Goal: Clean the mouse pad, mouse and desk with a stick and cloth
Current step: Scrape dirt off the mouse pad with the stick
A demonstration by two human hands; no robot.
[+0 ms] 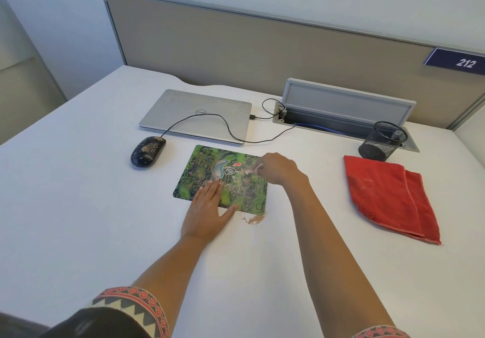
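Observation:
A green patterned mouse pad (202, 169) lies in the middle of the white desk (78, 206). My left hand (210, 210) rests flat on its near edge, fingers together. My right hand (278, 168) is closed on a small pale stick (253, 170) whose blurred tip touches the pad's right half. A little heap of brown crumbs (254, 219) lies on the desk just off the pad's near right corner. The black mouse (148, 151), with brown crumbs on its back, sits left of the pad. A folded red cloth (388, 195) lies to the right.
A closed silver laptop (196, 111) lies behind the pad, with the mouse's black cable (228, 127) running across it to an open cable tray (346, 111). A black mesh pen cup (380, 142) stands by the cloth. A partition wall (262, 48) bounds the desk's back.

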